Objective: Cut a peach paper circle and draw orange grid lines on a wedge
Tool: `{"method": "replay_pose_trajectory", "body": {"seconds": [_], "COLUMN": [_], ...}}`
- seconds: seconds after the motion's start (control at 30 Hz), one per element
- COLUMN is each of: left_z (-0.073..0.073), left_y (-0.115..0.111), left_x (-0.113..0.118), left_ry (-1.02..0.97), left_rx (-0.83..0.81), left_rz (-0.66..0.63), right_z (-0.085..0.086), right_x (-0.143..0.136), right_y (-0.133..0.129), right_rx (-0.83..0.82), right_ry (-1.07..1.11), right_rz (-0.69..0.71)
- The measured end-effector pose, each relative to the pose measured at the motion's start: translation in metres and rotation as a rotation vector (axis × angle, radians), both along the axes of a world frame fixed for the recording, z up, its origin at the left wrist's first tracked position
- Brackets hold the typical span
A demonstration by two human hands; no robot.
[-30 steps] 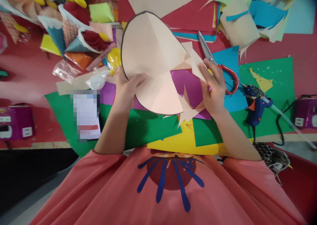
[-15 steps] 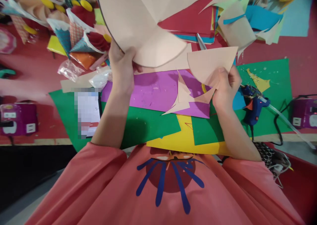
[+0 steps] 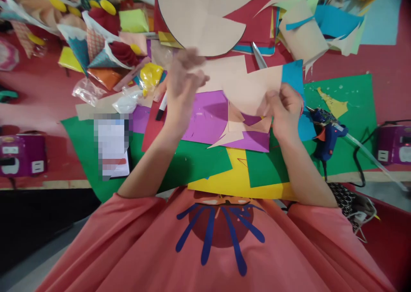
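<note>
Between the thumb and fingers of my right hand (image 3: 284, 110) is a pale pink paper wedge (image 3: 253, 88) with a curved lower edge. My left hand (image 3: 186, 80) hangs over the papers with its fingers apart and somewhat blurred; nothing shows in it. Beyond it lies a large pale round paper (image 3: 205, 18) with a notch on its right side, on red sheets. Thin pink scraps (image 3: 233, 131) rest on a purple sheet (image 3: 205, 112) below the wedge. Scissors (image 3: 258, 55) lie just past the wedge, their blades showing.
A blue glue gun (image 3: 329, 140) with its cord lies at the right on a green sheet (image 3: 359, 112). A phone (image 3: 115, 150) and a black-capped marker (image 3: 161, 108) are at the left. Several paper cones (image 3: 75, 39) stand at the back left, with paper scraps (image 3: 305, 35) at the back right.
My left hand has let go of the large round paper, which now lies farther back, and has moved right. The wedge in my right hand has shifted left and slightly down.
</note>
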State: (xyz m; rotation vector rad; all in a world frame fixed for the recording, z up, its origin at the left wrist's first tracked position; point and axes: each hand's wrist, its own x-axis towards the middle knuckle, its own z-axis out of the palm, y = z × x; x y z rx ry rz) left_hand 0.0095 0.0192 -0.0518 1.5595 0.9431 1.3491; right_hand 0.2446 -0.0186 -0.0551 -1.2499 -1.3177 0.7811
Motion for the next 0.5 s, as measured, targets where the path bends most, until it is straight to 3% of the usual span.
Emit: {"method": "replay_pose_trajectory", "body": {"seconds": [0.1, 0.17, 0.23, 0.37, 0.43, 0.5], "left_z": [0.003, 0.003, 0.001, -0.009, -0.011, -0.010], "left_y": [-0.024, -0.031, -0.030, -0.020, -0.018, -0.018], "left_x": [0.009, 0.010, 0.006, -0.005, -0.007, -0.006], "left_ry": [0.097, 0.246, 0.276, 0.114, 0.066, 0.046], "left_rx": [-0.079, -0.153, -0.214, -0.274, -0.272, -0.267], "left_rz": [-0.119, -0.123, -0.052, 0.162, 0.228, 0.254], "right_z": [0.000, -0.001, 0.000, 0.010, 0.018, 0.026], "right_x": [-0.005, -0.006, -0.003, 0.009, 0.011, 0.007], "right_y": [-0.006, -0.008, -0.006, -0.006, -0.015, -0.030], "right_rx": [-0.076, -0.074, -0.030, 0.015, 0.048, 0.083], "right_ry": [-0.137, -0.218, -0.291, -0.461, -0.610, -0.749], "right_rz": [0.201, 0.254, 0.211, 0.088, 0.115, 0.269]}}
